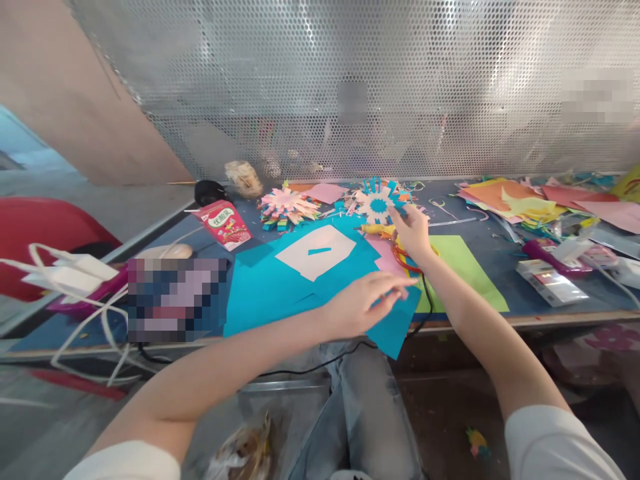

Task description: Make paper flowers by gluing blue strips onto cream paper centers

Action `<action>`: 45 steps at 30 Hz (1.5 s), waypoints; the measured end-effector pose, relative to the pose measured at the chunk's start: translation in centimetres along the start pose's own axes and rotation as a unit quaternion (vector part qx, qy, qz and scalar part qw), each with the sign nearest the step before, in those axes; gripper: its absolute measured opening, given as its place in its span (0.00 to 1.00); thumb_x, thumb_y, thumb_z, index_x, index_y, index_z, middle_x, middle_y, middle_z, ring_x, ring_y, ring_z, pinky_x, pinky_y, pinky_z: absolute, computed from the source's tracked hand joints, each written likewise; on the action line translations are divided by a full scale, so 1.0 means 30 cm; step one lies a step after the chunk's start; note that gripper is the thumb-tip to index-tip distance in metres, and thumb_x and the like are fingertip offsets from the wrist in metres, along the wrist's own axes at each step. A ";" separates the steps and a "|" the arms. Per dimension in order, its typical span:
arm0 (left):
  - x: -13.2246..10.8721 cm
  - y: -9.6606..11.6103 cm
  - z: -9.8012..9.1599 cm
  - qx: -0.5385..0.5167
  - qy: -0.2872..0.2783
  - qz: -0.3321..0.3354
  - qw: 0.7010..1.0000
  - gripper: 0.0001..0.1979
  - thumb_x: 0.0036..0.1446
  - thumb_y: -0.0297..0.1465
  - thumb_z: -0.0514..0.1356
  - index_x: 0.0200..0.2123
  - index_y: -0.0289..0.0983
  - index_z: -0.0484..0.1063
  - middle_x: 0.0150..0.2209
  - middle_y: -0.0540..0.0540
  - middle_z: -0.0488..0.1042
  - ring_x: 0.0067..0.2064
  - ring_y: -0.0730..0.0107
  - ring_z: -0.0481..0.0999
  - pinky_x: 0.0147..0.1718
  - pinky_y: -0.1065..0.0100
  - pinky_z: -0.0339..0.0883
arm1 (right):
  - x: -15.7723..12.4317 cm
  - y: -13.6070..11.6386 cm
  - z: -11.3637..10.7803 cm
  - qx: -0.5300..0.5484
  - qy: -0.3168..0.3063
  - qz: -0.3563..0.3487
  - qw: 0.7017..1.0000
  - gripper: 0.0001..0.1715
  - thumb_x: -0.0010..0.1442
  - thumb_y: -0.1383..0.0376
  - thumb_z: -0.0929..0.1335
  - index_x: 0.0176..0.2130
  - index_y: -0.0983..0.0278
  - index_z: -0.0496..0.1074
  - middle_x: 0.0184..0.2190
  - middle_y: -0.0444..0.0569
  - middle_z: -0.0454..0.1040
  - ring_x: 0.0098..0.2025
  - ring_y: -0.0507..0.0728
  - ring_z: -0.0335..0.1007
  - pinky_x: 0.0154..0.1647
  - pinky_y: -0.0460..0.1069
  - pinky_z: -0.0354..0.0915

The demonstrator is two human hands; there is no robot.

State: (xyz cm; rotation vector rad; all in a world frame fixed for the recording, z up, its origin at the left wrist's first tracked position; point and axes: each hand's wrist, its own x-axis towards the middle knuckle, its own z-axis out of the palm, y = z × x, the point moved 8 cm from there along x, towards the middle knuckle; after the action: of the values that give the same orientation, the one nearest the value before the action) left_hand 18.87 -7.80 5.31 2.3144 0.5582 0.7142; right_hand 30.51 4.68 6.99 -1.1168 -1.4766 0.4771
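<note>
My right hand (413,233) reaches to the back of the table, its fingertips closed at the edge of a blue and white paper flower (379,203). Just below that hand lies a yellow-handled tool (379,231) with an orange cord. My left hand (367,303) hovers over the front of the blue paper (270,287), fingers stretched to the right and thumb apart, with nothing seen in it. A white paper piece (317,252) with a small blue strip (319,251) on it rests on the blue sheets. Green paper (460,273) lies under my right forearm.
A pink and white paper flower (287,205) stands at the back, near a red drink carton (223,225). White cables (107,320) tangle at the left. Coloured paper scraps (520,203) and a small white box (550,283) are on the right. Perforated metal sheeting (400,87) borders the back.
</note>
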 end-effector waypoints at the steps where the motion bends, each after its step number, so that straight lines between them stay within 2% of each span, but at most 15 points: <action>1: 0.004 -0.032 -0.015 -0.016 -0.004 -0.025 1.000 0.16 0.63 0.31 0.46 0.51 0.38 0.67 0.35 0.44 0.76 0.37 0.70 0.75 0.39 0.67 0.70 | -0.001 0.005 0.008 0.030 -0.011 0.023 0.999 0.20 0.55 0.47 0.64 0.33 0.60 0.67 0.25 0.45 0.70 0.22 0.51 0.66 0.16 0.45 0.59; 3: 0.015 -0.105 -0.079 -0.041 0.049 -0.074 0.995 0.16 0.64 0.32 0.45 0.50 0.36 0.66 0.28 0.46 0.75 0.29 0.72 0.74 0.32 0.69 0.70 | -0.002 0.010 0.023 0.085 -0.033 0.061 0.994 0.22 0.52 0.44 0.65 0.32 0.60 0.64 0.19 0.41 0.66 0.16 0.50 0.62 0.12 0.44 0.52; 8: 0.014 -0.248 -0.317 -0.041 0.319 -0.092 0.942 0.23 0.53 0.34 0.60 0.51 0.38 0.59 0.48 0.39 0.70 0.43 0.68 0.74 0.35 0.69 0.70 | -0.010 0.000 0.060 0.153 -0.081 0.100 0.980 0.26 0.46 0.43 0.69 0.29 0.60 0.62 0.12 0.36 0.61 0.11 0.48 0.57 0.09 0.43 0.46; 10: 0.015 -0.298 -0.360 -0.068 0.345 -0.108 0.930 0.26 0.49 0.38 0.63 0.49 0.38 0.60 0.49 0.39 0.69 0.43 0.67 0.73 0.33 0.70 0.69 | -0.017 -0.001 0.073 0.162 -0.093 0.107 0.977 0.26 0.45 0.43 0.70 0.30 0.61 0.63 0.13 0.36 0.63 0.11 0.48 0.59 0.09 0.43 0.46; 14: 0.036 -0.366 -0.345 -0.171 0.279 -0.144 0.934 0.27 0.43 0.42 0.64 0.44 0.35 0.64 0.43 0.40 0.72 0.40 0.66 0.74 0.29 0.70 0.69 | -0.043 -0.004 0.118 0.163 -0.146 0.128 0.967 0.27 0.43 0.44 0.71 0.30 0.62 0.63 0.11 0.38 0.66 0.11 0.48 0.60 0.09 0.42 0.48; 18: 0.023 -0.382 -0.340 -0.183 0.284 -0.155 0.928 0.23 0.43 0.43 0.65 0.37 0.33 0.67 0.31 0.46 0.72 0.28 0.72 0.72 0.24 0.69 0.68 | -0.072 -0.018 0.159 0.157 -0.197 0.149 0.956 0.29 0.39 0.43 0.72 0.27 0.61 0.62 0.11 0.37 0.65 0.12 0.50 0.64 0.09 0.42 0.49; 21: 0.011 -0.397 -0.359 -0.161 0.289 -0.168 0.929 0.17 0.45 0.41 0.64 0.31 0.33 0.68 0.23 0.51 0.69 0.22 0.77 0.69 0.24 0.70 0.67 | -0.078 -0.026 0.164 0.118 -0.208 0.141 0.961 0.26 0.41 0.46 0.72 0.26 0.62 0.63 0.11 0.37 0.65 0.10 0.47 0.57 0.09 0.43 0.46; 26: -0.016 -0.434 -0.437 -0.188 0.338 -0.171 0.906 0.20 0.43 0.42 0.66 0.33 0.33 0.68 0.22 0.53 0.68 0.19 0.79 0.67 0.22 0.72 0.66 | -0.066 -0.025 0.145 0.055 -0.197 0.098 0.974 0.21 0.47 0.50 0.70 0.30 0.65 0.70 0.19 0.43 0.72 0.10 0.44 0.51 0.10 0.44 0.47; 29: -0.003 -0.420 -0.443 -0.169 0.292 -0.155 0.928 0.19 0.43 0.44 0.66 0.28 0.33 0.69 0.22 0.51 0.70 0.20 0.79 0.68 0.23 0.73 0.65 | -0.072 -0.017 0.155 0.066 -0.213 0.099 0.970 0.22 0.48 0.48 0.69 0.32 0.64 0.69 0.23 0.44 0.74 0.10 0.45 0.54 0.10 0.44 0.49; 31: 0.009 -0.407 -0.426 -0.136 0.235 -0.151 0.951 0.19 0.45 0.45 0.64 0.25 0.32 0.70 0.22 0.49 0.71 0.22 0.77 0.70 0.24 0.73 0.65 | -0.075 -0.020 0.159 0.061 -0.212 0.092 0.971 0.22 0.47 0.47 0.70 0.29 0.63 0.67 0.20 0.42 0.73 0.11 0.46 0.56 0.11 0.45 0.53; 33: 0.012 -0.404 -0.413 -0.097 0.175 -0.152 0.968 0.18 0.48 0.44 0.63 0.28 0.33 0.73 0.26 0.46 0.75 0.27 0.73 0.73 0.26 0.73 0.67 | -0.075 -0.029 0.156 0.035 -0.201 0.079 0.976 0.22 0.47 0.47 0.70 0.26 0.62 0.66 0.14 0.40 0.68 0.10 0.47 0.56 0.13 0.45 0.55; 36: -0.005 -0.407 -0.445 0.023 0.131 -0.142 0.981 0.23 0.47 0.41 0.65 0.45 0.35 0.72 0.42 0.41 0.77 0.40 0.66 0.76 0.35 0.69 0.69 | -0.069 -0.035 0.145 0.007 -0.179 0.066 0.982 0.24 0.48 0.46 0.69 0.21 0.62 0.65 0.09 0.38 0.61 0.10 0.47 0.54 0.14 0.45 0.54; 39: -0.035 -0.433 -0.494 0.206 0.096 -0.193 0.954 0.28 0.44 0.37 0.67 0.50 0.39 0.70 0.47 0.42 0.76 0.45 0.63 0.75 0.39 0.68 0.67 | -0.060 -0.024 0.134 0.017 -0.167 0.067 0.984 0.25 0.48 0.44 0.68 0.20 0.62 0.64 0.10 0.39 0.63 0.10 0.47 0.55 0.14 0.45 0.52; 42: -0.050 -0.459 -0.487 0.292 0.027 -0.257 0.921 0.19 0.48 0.33 0.64 0.46 0.42 0.74 0.40 0.47 0.79 0.40 0.63 0.77 0.34 0.72 0.64 | -0.059 -0.013 0.135 0.010 -0.174 0.068 0.982 0.24 0.50 0.46 0.68 0.21 0.62 0.64 0.09 0.38 0.63 0.11 0.47 0.55 0.14 0.45 0.52; 45: -0.043 -0.463 -0.455 0.344 -0.014 -0.272 0.899 0.13 0.50 0.32 0.62 0.41 0.44 0.77 0.36 0.48 0.80 0.37 0.63 0.77 0.30 0.72 0.61 | -0.063 -0.010 0.137 -0.007 -0.179 0.065 0.982 0.22 0.52 0.48 0.68 0.21 0.63 0.65 0.09 0.38 0.62 0.11 0.47 0.54 0.15 0.45 0.54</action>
State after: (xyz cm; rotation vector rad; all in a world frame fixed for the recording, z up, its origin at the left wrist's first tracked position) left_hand 6.71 7.41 4.17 2.5643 1.5707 0.2150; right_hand 26.39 4.16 5.20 -1.1862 -1.7238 0.7930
